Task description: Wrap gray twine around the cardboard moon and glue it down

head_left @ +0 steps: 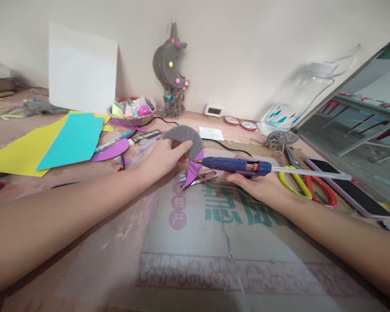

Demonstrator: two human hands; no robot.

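My left hand point(170, 156) pinches a crescent point(185, 135) whose upper part is covered in grey yarn and whose lower tip is bare purple. In my right hand point(253, 182) lies a blue glue gun point(235, 165) with a long clear glue stick out of its back. The gun's nozzle points left and meets the purple part of the crescent, at the edge of the grey yarn. Beneath the crescent, small thread snips point(205, 177) rest on the printed board point(188, 260). A thin strand of yarn runs near my right hand.
Scissors point(294, 182), a phone point(347, 186) and a yarn bundle point(281, 138) lie at right, by a plastic jug point(284, 115). Behind stand a grey moon ornament point(169, 65), a timer point(213, 111) and a bowl point(133, 119). Yellow and blue sheets point(73, 141) lie left.
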